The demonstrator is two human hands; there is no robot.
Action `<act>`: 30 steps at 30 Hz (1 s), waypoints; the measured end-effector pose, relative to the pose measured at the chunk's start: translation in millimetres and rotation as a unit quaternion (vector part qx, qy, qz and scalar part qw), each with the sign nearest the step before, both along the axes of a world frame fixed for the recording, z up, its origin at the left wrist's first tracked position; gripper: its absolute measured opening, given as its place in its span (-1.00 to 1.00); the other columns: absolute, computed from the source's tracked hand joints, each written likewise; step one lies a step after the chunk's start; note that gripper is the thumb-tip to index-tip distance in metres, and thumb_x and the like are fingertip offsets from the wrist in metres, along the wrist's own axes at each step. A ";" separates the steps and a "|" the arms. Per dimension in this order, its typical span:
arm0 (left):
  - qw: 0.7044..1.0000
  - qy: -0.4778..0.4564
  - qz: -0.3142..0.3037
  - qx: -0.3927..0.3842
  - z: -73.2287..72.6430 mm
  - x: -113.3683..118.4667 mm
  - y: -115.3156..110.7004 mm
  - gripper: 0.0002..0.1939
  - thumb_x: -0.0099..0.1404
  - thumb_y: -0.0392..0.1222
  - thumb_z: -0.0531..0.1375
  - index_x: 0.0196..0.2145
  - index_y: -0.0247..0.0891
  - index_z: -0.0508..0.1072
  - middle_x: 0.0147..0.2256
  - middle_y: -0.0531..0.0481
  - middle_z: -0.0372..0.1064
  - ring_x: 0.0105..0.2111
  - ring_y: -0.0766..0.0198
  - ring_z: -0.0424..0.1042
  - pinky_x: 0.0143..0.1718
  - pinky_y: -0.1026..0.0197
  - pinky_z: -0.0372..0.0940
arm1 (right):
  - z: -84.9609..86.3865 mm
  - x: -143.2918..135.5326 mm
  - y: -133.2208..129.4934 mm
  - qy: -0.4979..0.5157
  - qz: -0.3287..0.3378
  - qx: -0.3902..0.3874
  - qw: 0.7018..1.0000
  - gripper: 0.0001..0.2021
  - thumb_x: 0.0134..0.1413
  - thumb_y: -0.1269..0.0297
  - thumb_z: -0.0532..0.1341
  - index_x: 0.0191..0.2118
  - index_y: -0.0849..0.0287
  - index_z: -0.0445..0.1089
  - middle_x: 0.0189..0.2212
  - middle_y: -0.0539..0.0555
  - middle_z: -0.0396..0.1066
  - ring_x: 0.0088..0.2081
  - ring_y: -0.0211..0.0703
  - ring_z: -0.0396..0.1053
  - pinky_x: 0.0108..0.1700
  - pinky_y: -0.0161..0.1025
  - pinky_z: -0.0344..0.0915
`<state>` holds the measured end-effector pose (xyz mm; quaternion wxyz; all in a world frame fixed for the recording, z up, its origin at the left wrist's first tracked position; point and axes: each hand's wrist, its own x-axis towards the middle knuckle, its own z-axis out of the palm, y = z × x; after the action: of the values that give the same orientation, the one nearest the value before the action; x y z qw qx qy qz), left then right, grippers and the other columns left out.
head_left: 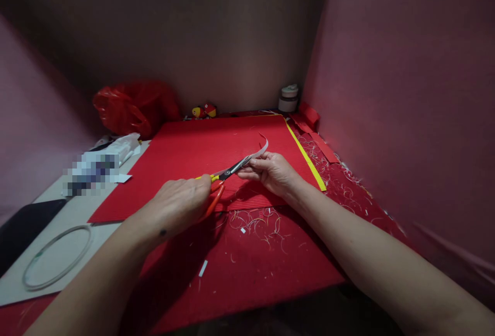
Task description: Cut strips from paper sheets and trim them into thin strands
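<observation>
Scissors [227, 173] (in the left hand [184, 199]) slant blade-first toward the far right.

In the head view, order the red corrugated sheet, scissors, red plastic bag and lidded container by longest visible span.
1. Red corrugated sheet
2. Red plastic bag
3. Scissors, handles partly covered by the left hand
4. Lidded container

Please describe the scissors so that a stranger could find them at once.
Start at the large red sheet. Above it, the left hand grips the scissors, pointing toward the right hand. Dark blades with yellow and orange handles set them apart from the pale strip nearby.
</observation>
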<state>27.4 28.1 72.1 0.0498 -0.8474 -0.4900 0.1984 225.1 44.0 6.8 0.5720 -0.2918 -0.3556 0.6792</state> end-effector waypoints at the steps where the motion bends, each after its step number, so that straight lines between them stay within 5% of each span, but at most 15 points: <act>1: 1.000 -0.001 0.001 0.002 -0.5 0.0 0.5 -0.69 0.27 -0.15 -0.19 -0.24 -0.30 0.28 -0.45 -0.21 0.40 -0.44 -0.05 0.42 -0.49 0.07 0.16 | 0.7 0.0 -0.2 -0.004 -0.001 -0.005 1.000 -0.91 -0.15 0.46 0.24 -0.48 0.23 0.29 -0.46 0.10 0.46 -0.41 -0.14 0.48 -0.16 -0.15 0.43; 17: 1.000 -0.014 0.007 -0.019 8.5 4.9 -4.6 -0.71 0.31 -0.16 -0.20 -0.29 -0.26 0.27 -0.43 -0.17 0.40 -0.46 0.09 0.41 -0.50 0.16 0.15 | -0.3 0.6 -1.1 -0.001 0.018 0.004 1.000 -0.95 -0.14 0.46 0.26 -0.51 0.27 0.35 -0.45 0.12 0.45 -0.38 -0.14 0.48 -0.12 -0.15 0.41; 30: 1.000 -0.006 -0.018 0.002 -0.1 2.3 -1.1 -0.71 0.26 -0.22 -0.19 -0.25 -0.30 0.28 -0.45 -0.22 0.41 -0.44 -0.06 0.43 -0.50 0.08 0.17 | -1.2 -1.7 -2.9 0.001 0.033 0.000 0.999 -0.95 -0.11 0.45 0.26 -0.47 0.27 0.35 -0.41 0.14 0.45 -0.34 -0.12 0.47 -0.10 -0.12 0.41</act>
<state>29.7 27.1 72.0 0.0520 -0.8573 -0.4749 0.1916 223.4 41.1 5.6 0.5492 -0.2792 -0.3649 0.6980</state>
